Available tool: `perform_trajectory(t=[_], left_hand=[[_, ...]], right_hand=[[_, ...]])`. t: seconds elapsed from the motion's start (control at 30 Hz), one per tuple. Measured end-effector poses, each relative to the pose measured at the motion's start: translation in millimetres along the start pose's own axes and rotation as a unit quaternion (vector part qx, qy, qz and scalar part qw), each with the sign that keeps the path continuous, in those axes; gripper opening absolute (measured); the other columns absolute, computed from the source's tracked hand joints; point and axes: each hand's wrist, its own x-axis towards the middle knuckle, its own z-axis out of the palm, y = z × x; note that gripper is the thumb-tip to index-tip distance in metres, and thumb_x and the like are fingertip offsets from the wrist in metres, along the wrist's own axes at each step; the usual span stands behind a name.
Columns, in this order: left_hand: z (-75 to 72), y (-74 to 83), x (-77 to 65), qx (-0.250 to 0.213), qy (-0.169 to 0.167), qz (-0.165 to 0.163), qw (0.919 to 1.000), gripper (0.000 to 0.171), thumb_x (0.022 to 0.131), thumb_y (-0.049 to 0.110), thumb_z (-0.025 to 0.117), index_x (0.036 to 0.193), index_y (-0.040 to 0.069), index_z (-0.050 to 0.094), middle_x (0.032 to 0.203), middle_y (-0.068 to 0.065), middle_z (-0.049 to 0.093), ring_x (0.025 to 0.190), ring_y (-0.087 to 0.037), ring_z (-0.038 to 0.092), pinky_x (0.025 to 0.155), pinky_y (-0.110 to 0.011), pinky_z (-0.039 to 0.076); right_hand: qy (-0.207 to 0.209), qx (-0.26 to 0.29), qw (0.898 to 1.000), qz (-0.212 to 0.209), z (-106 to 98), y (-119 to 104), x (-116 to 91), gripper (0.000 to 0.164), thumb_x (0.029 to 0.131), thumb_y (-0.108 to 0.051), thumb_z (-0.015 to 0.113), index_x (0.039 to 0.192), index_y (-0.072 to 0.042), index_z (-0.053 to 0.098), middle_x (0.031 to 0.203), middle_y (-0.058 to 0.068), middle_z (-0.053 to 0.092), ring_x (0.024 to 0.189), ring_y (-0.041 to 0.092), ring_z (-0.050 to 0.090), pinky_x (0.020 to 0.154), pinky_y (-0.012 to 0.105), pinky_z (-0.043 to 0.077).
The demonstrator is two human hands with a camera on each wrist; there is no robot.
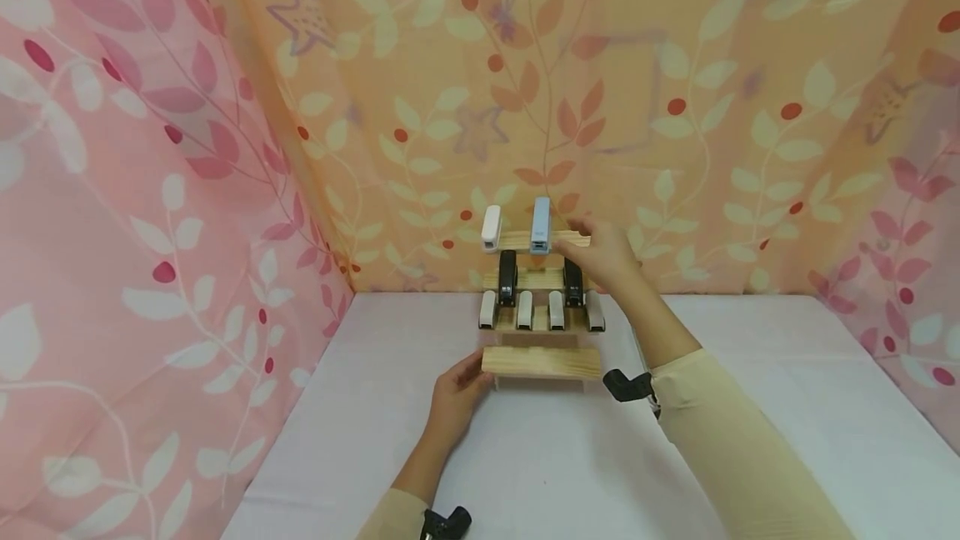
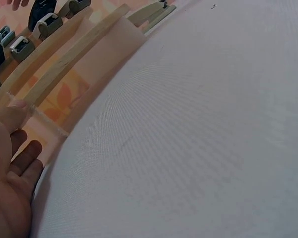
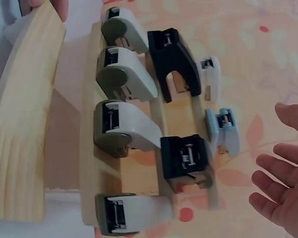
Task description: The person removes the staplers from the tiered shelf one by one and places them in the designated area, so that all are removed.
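A stepped wooden rack (image 1: 542, 362) stands on the table, with staplers on its upper tiers. At the left end of its bare lowest plank, my left hand (image 1: 456, 394) grips the edge, thumb on the wood. Up at the top tier is my right hand (image 1: 606, 255), close beside a light blue stapler (image 1: 540, 227); in the right wrist view its fingers are spread and hold nothing. A white stapler (image 1: 491, 228) sits left of the blue one. Below are two black staplers, one on the left (image 1: 507, 277), then several pale grey-white staplers (image 3: 124, 74) in a row.
Another pale stapler (image 2: 146, 12) lies on the table beyond the rack's right end in the left wrist view. White cloth (image 1: 360, 407) covers the table. Patterned orange curtain (image 1: 420, 148) hangs right behind the rack, and pink curtain (image 1: 150, 232) lines the left side.
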Motion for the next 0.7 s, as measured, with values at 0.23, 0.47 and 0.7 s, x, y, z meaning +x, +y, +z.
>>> perform_trajectory(t=[0.23, 0.47, 0.7], left_hand=[[-0.3, 1.8, -1.3, -0.001, 0.0, 0.003, 1.0, 0.051, 0.093, 0.021, 0.077, 0.141, 0.014, 0.062, 0.142, -0.005, 0.064, 0.131, -0.021, 0.06, 0.105, -0.023, 0.051], [-0.4, 2.7, -0.8, 0.011, 0.004, 0.01, 0.9999, 0.05, 0.093, 0.019, 0.077, 0.141, 0.014, 0.062, 0.141, -0.005, 0.064, 0.132, -0.021, 0.059, 0.106, -0.023, 0.05], [0.5, 2.9, -1.9, 0.014, 0.001, 0.013, 0.9998, 0.051, 0.093, 0.021, 0.077, 0.142, 0.013, 0.061, 0.141, -0.006, 0.064, 0.131, -0.022, 0.06, 0.106, -0.023, 0.051]], right_hand=[[-0.006, 0.007, 1.0, 0.022, 15.8, 9.2, 13.1, 0.066, 0.096, -0.038, 0.072, 0.148, -0.004, 0.051, 0.149, 0.018, 0.055, 0.138, 0.04, 0.05, 0.111, 0.056, 0.046], [-0.013, 0.039, 0.998, 0.037, 27.8, 13.9, 25.3, 0.069, 0.095, -0.036, 0.074, 0.148, 0.001, 0.05, 0.151, 0.021, 0.052, 0.135, 0.04, 0.054, 0.107, 0.053, 0.051], [-0.008, 0.022, 0.999, 0.047, 36.1, 15.7, 30.7, 0.072, 0.092, -0.039, 0.078, 0.146, 0.002, 0.052, 0.146, 0.023, 0.056, 0.133, 0.042, 0.054, 0.109, 0.054, 0.049]])
